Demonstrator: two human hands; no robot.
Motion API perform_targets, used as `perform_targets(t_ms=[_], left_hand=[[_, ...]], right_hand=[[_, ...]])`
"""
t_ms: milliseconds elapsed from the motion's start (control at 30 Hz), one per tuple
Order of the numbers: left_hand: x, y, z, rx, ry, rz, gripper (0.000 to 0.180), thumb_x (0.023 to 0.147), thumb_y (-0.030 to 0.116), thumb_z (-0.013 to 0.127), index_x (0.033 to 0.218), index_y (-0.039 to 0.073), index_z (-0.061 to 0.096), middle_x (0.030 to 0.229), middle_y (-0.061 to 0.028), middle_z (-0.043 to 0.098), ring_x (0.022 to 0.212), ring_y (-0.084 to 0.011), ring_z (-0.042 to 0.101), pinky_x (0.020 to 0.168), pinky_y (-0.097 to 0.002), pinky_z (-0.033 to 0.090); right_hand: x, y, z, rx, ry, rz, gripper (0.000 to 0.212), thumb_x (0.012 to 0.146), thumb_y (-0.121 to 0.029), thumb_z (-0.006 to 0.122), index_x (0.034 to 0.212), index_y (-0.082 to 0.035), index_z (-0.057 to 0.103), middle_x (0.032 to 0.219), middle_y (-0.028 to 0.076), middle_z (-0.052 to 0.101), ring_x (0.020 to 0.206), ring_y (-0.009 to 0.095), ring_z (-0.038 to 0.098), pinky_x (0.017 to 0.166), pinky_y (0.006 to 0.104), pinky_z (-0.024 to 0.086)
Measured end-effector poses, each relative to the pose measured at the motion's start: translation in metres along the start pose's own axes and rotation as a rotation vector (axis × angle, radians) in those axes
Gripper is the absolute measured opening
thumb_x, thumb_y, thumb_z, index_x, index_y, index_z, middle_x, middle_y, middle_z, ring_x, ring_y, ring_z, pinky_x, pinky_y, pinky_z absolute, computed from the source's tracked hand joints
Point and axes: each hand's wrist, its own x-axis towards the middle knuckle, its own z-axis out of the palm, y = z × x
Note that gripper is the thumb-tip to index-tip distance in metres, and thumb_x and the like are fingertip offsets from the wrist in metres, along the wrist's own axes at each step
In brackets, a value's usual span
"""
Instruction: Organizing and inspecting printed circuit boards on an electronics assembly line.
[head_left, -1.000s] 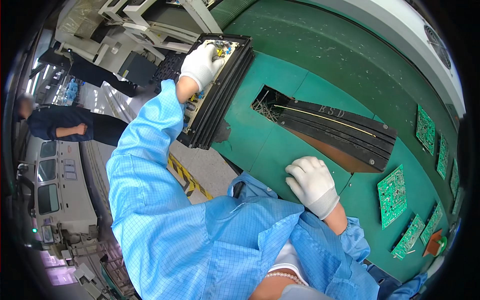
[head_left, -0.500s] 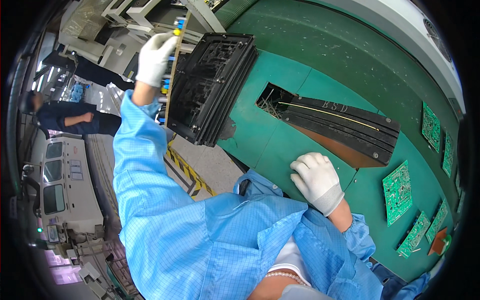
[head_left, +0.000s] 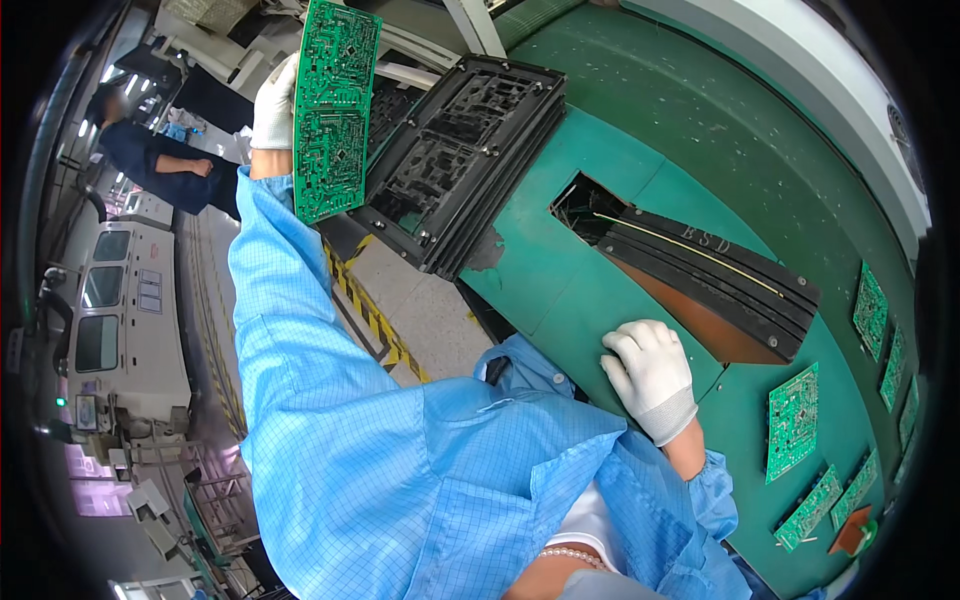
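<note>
My left hand [head_left: 272, 112], in a white glove, grips a long green circuit board [head_left: 335, 112] by its edge. The board is raised at the upper left, its solder-side pattern in two matching halves facing me. My left fingers are mostly hidden behind it. Just right of the board lies a stack of black frames [head_left: 455, 150] with cut-out pockets, at the edge of the green table. My right hand [head_left: 652, 378], also gloved, rests on the table near my body, fingers loosely bent, thumb apart, holding nothing visible.
A black ridged block with a brown side [head_left: 715, 290] stands on the green table [head_left: 540, 220] beside a square hole [head_left: 583, 207]. More circuit boards [head_left: 793, 420] lie at the right. Striped tape [head_left: 375, 315] marks the floor. A person in dark clothes [head_left: 165, 165] stands far left.
My left hand has turned the board from edge-on, with coloured parts showing, to its green face toward me. My right hand stays on the table, shifted slightly in view.
</note>
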Motion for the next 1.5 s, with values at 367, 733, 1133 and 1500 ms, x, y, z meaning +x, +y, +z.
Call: perform_targets(t_ms=[367,733,1133,1500], left_hand=[[0.004,0.008,-0.027,-0.311,-0.22,-0.044,0.036,0.093,0.009,0.064,0.125,-0.007,0.058,0.117,-0.0135,0.068,0.102,-0.0207,0.067,0.088,-0.0314,0.055],[-0.048,0.045,-0.022,-0.253,-0.138,0.156,0.05,0.094,0.009,0.061,0.14,-0.005,0.046,0.13,-0.0151,0.062,0.112,-0.0235,0.064,0.095,-0.0336,0.054],[-0.097,0.076,0.032,-0.481,-0.236,0.341,0.046,0.098,0.008,0.052,0.142,-0.001,0.043,0.132,-0.0165,0.06,0.114,-0.0262,0.064,0.098,-0.038,0.054],[-0.155,0.066,0.171,-0.59,-0.278,0.133,0.034,0.102,0.013,0.047,0.131,-0.003,0.053,0.124,-0.0138,0.063,0.108,-0.0228,0.064,0.094,-0.0358,0.054]], right_hand=[[0.002,0.0,0.0,-0.014,-0.006,-0.023,0.022,0.078,-0.014,0.072,0.098,-0.009,0.064,0.1,0.007,0.061,0.1,0.027,0.058,0.086,0.0401,0.045],[0.003,-0.003,0.002,-0.02,0.03,0.001,0.02,0.078,-0.014,0.072,0.097,-0.009,0.066,0.098,0.007,0.061,0.099,0.028,0.058,0.086,0.0407,0.045],[0.015,-0.01,-0.004,0.123,0.048,-0.015,0.019,0.079,-0.009,0.071,0.096,-0.004,0.065,0.097,0.011,0.062,0.097,0.032,0.058,0.088,0.0413,0.046],[0.091,-0.029,-0.023,0.826,0.195,0.152,0.062,0.093,-0.024,0.066,0.145,0.0,0.041,0.142,0.016,0.051,0.131,0.025,0.049,0.11,0.0374,0.037]])
